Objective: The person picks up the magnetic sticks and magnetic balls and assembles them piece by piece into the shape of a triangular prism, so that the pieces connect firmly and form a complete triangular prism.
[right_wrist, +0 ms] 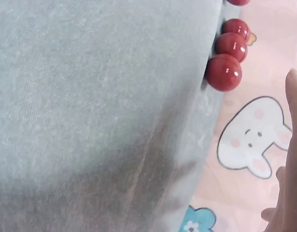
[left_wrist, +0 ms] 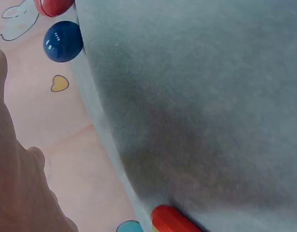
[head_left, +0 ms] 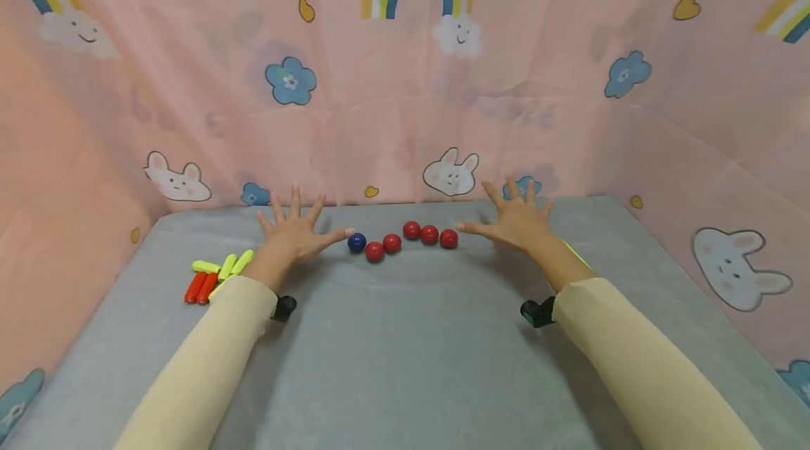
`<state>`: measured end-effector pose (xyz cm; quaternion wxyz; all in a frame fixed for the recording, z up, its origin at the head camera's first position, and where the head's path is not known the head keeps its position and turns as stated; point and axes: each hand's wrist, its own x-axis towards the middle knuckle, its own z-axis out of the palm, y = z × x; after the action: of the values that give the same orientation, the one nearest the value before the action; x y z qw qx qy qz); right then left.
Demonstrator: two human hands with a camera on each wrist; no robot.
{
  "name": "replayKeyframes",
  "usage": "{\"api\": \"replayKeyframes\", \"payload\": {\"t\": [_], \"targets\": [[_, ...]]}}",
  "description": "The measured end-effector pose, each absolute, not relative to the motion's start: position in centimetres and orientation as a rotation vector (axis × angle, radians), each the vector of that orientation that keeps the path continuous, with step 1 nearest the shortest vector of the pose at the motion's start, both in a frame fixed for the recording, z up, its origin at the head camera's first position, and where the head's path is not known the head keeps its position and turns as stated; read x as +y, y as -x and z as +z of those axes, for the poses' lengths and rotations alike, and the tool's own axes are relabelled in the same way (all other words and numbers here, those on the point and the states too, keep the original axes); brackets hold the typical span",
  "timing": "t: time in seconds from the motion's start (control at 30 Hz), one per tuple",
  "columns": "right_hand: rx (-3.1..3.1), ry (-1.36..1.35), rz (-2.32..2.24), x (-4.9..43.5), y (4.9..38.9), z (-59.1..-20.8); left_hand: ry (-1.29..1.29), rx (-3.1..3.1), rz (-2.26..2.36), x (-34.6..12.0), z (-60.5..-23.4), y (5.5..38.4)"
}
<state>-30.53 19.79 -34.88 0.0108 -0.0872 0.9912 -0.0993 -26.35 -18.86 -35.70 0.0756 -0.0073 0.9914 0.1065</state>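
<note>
**Grey table (head_left: pixel 405 358) with balls at the back, sticks at left**

The table's grey top shows faint creases in the right wrist view. Near its far edge runs a loose, bent row: a blue ball (head_left: pixel 357 242) at the left end, two red balls (head_left: pixel 375 252) just beside it, then, past a small gap, three more red balls close together. Toward the left edge, two red sticks (head_left: pixel 195 287) lie side by side. Yellow sticks (head_left: pixel 227 267) lie around their far end, one crosswise, two slanting; more yellow shows, mostly covered.
</note>
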Motion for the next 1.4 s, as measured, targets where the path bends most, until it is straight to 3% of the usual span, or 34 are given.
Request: {"api": "replayKeyframes", "payload": {"t": [0.2,0.37,0.63,1.03,1.4], "targets": [[3.193,0.346,-0.42,19.4,29.5,-34.9,-0.056,3.063,0.509,-19.4,-35.5,25.7],[3.294,0.403,-0.647,18.3,27.6,-35.3,-0.145,3.069,0.885,-21.0,-34.4,22.7],[3.155,0.495,-1.074,13.8,26.0,-36.0,0.081,3.139,0.932,-24.8,-33.9,18.0],[2.931,0.628,-1.386,6.6,25.8,-37.4,0.193,3.2,0.569,-25.7,-37.8,17.9],[2.959,0.778,-1.518,3.2,26.0,-42.4,0.261,3.333,0.476,-26.3,-39.4,17.5]]}}
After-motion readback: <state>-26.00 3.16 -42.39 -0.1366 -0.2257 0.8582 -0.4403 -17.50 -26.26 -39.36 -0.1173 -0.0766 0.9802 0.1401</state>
